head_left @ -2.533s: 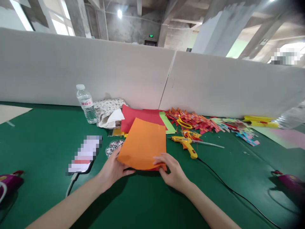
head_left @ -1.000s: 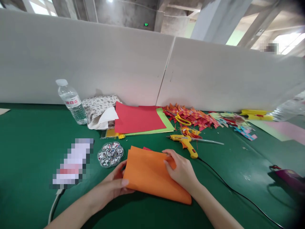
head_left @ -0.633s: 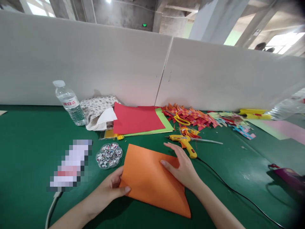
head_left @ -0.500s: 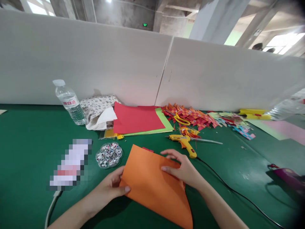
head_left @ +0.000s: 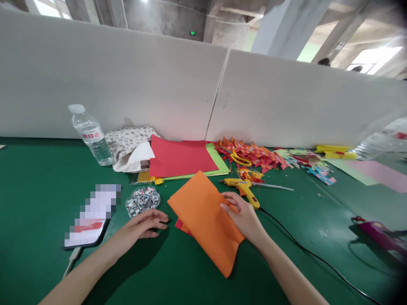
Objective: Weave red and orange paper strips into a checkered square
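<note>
An orange sheet of paper (head_left: 203, 218) is tilted above the green table, one lower corner bent. My right hand (head_left: 240, 212) grips its right edge, thumb on top and the other fingers partly hidden. To the left of the sheet, my left hand (head_left: 149, 222) hovers with fingers stretched out, holding nothing. Under the sheet's left edge a small red and orange woven paper piece (head_left: 182, 225) peeks out; most of it is covered. Just beyond my left hand sits a clear container of googly eyes (head_left: 143, 199).
A yellow glue gun (head_left: 244, 188) with a black cord lies right of the sheet. Behind are red paper (head_left: 182, 159), woven paper pieces (head_left: 260, 156) and yellow scissors (head_left: 241, 158). A phone (head_left: 92, 216) and a water bottle (head_left: 92, 137) stand left; a purple tool (head_left: 381, 237) lies right.
My left hand has let go of the orange sheet and moved left. The sheet has turned and shifted away from me, held by my right hand; the woven piece beneath shows more.
</note>
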{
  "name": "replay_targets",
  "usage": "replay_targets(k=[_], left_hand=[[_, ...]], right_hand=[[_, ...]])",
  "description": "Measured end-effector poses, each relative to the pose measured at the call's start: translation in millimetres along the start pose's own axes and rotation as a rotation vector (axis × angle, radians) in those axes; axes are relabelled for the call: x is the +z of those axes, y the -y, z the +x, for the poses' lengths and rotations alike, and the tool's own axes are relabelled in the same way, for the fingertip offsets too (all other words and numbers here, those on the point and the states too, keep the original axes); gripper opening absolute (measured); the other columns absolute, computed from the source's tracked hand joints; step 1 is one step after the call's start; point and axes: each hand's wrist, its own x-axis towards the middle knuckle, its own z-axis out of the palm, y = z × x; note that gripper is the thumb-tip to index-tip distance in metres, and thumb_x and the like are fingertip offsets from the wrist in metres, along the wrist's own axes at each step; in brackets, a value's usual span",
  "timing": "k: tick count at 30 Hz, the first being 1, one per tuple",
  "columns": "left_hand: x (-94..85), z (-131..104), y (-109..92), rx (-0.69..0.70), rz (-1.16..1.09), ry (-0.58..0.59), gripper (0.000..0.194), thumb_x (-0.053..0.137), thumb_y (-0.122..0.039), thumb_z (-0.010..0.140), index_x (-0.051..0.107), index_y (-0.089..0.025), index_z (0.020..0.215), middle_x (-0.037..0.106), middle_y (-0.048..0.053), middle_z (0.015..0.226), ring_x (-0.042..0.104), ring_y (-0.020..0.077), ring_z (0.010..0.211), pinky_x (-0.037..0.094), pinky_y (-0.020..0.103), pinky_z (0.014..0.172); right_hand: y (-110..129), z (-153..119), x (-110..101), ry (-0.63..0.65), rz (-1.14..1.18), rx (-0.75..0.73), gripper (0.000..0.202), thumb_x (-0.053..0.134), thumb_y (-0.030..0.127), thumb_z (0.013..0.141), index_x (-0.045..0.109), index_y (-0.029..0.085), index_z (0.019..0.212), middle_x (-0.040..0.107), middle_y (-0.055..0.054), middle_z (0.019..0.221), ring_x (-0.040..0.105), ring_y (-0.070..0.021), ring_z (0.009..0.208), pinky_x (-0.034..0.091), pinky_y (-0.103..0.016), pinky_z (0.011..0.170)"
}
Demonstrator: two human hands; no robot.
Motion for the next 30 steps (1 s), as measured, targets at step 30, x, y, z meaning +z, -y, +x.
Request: replay_targets(k=[30], left_hand=[[70.8, 14.9, 6.3, 0.106, -0.376, -0.083, 0.068, 0.082, -0.027, 0.055, 0.05, -0.012, 0.113, 0.062, 0.018, 0.116, 0.062, 0.0327, 0.099, 0.053, 0.04, 0.08]], right_hand=[[55.0, -23.9, 33.1, 0.136, 0.904, 0.23, 0.052, 0.074, 0.031, 0.069, 0.045, 0.023, 0.111, 0.061, -0.009, 0.118, 0.061, -0.0269, 0.104, 0.051, -0.042, 0.086]])
